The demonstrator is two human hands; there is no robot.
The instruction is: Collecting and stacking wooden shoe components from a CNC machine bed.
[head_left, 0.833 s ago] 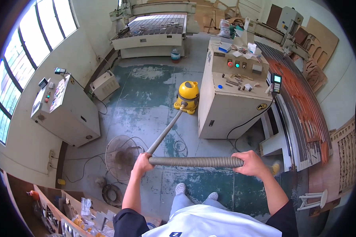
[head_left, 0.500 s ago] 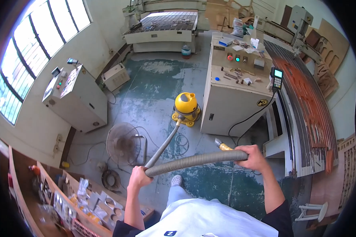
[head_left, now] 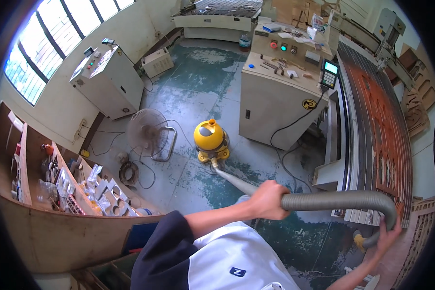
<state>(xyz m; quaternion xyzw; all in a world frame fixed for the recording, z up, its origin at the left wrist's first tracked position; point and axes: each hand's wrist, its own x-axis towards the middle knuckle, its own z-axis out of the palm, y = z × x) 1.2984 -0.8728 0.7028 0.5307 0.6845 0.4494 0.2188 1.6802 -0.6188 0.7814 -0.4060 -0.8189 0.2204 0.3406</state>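
Currently, your left hand [head_left: 271, 200] wraps its fingers round the hose [head_left: 333, 200]; your right hand's [head_left: 388, 236] fingers hold its bend, toward three o'clock from your left. The vacuum [head_left: 210, 137] sits toward half past ten.

A round fan [head_left: 149, 133] stands on the worn floor [head_left: 203, 55] near a wooden bin [head_left: 58, 232] of loose parts [head_left: 118, 195]. Beyond them I see a white cabinet [head_left: 108, 87] below a barred window [head_left: 53, 38]; at right in my view, a lit handset [head_left: 329, 73] sits at the edge of a cream console [head_left: 275, 104] beside a slatted bench [head_left: 363, 159] bearing reddish boards [head_left: 369, 106].
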